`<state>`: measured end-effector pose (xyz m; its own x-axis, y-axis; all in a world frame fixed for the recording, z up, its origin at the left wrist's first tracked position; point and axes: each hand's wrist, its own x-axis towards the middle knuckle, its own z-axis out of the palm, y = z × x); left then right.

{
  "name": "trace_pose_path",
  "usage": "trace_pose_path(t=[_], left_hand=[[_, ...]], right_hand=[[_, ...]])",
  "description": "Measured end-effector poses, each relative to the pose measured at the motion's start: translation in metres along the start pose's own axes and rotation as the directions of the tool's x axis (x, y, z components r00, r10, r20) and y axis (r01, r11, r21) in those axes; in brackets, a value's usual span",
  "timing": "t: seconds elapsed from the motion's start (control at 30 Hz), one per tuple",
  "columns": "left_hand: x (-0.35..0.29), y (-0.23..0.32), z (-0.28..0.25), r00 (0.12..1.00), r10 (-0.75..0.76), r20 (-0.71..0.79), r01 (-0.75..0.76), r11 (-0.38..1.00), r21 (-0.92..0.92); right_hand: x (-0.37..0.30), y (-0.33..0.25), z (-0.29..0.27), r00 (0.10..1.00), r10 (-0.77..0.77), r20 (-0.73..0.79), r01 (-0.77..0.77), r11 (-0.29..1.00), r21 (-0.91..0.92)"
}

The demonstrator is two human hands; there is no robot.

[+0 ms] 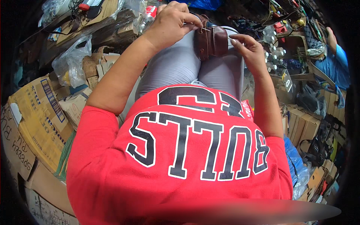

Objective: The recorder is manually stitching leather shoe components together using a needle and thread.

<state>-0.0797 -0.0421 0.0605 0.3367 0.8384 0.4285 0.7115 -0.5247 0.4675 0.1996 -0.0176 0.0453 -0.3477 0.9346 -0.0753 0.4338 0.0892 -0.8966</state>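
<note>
A brown leather shoe (218, 42) with lacing through eyelets along its side rests across my lap. My left hand (173, 23) is at the shoe's left side, thumb and forefinger pinched on a thin, pale needle-like piece (205, 29) that lies against the upper eyelet. To the shoe's right, my right hand (250, 51) is raised with thumb and forefinger brought together. What those fingers hold, if anything, is too small to make out. Grey trousers (168, 69) cover my legs beneath the shoe.
Cardboard boxes (39, 120) crowd my left, below a clear plastic bag (73, 62). Several small white-capped bottles (276, 52) stand beyond my right hand. At the far right is another person's blue-clothed limb (339, 63). A blue plastic bag (290, 157) lies beside my right arm.
</note>
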Motion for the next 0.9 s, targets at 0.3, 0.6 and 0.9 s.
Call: trace_pose_path(t=[0.3, 0.6, 0.9], left_hand=[[0.004, 0.006, 0.002, 0.999, -0.012, -0.030, 0.012, 1.000, 0.007], [0.014, 0.023, -0.002, 0.985, 0.159, 0.062, -0.169, 0.962, 0.216], [0.019, -0.015, -0.005, 0.957, 0.221, 0.189, -0.226, 0.974, 0.003]], right_hand=[[0.008, -0.006, 0.014, 0.993, 0.017, 0.120, -0.038, 0.984, 0.177], [0.010, -0.015, 0.015, 0.970, -0.212, 0.116, 0.218, 0.975, -0.041], [0.012, -0.009, 0.016, 0.964, -0.246, 0.097, 0.248, 0.969, -0.009]])
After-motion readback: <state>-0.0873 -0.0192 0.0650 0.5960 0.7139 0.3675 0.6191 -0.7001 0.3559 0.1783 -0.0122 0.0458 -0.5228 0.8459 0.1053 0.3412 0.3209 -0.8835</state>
